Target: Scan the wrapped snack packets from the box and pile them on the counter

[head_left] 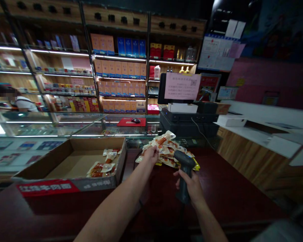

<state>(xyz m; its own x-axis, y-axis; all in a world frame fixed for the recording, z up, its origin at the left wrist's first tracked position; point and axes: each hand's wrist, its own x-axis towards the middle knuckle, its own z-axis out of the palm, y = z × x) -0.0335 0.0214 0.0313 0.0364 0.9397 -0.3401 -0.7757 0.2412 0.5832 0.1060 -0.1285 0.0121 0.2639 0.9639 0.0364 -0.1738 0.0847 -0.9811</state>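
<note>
My right hand [190, 185] is wrapped round the grip of a black barcode scanner [184, 169], whose head points toward a pile of small snack packets [166, 148] on the dark red counter. My left hand [150, 155] reaches into the left side of that pile, its fingers closed on one of the packets. An open cardboard box [73, 161] lies to the left, with a few more packets [103, 166] in its right corner.
A black cash register [189, 122] with a monitor and pink notice [182, 85] stands behind the pile. Glass display cases [53, 126] and lit shelves of boxed goods fill the back. A person [12, 101] sits far left. A wooden counter [255, 154] runs right.
</note>
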